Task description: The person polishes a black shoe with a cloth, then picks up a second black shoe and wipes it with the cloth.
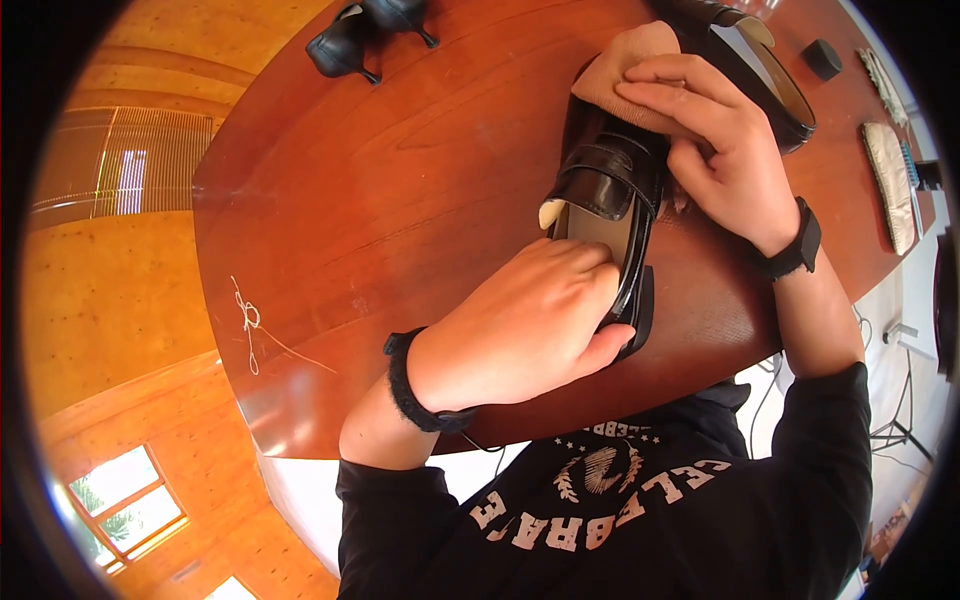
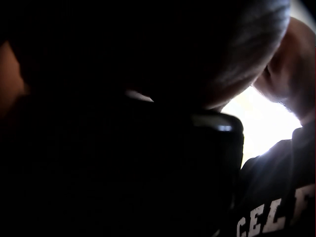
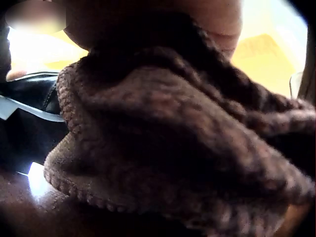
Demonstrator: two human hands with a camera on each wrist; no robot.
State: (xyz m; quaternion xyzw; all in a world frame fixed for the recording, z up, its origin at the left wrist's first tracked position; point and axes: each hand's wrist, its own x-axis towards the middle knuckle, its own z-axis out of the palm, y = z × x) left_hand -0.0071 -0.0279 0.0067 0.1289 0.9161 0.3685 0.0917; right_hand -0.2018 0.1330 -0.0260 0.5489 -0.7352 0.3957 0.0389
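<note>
A black leather loafer with a beige insole lies tilted over the wooden table. My left hand grips its heel end, fingers down inside the opening and thumb outside. Over the toe, a tan cloth sits under the fingers of my right hand, which holds it against the leather. In the right wrist view the folded cloth shows a stitched edge, with part of a black shoe beside it. The left wrist view is mostly dark; a shirt shows at its lower right.
Another black loafer lies just beyond my right hand. Black heeled shoes stand at the far left. A small black round object and a long beige pad lie toward the right edge. Thin string lies near the left edge.
</note>
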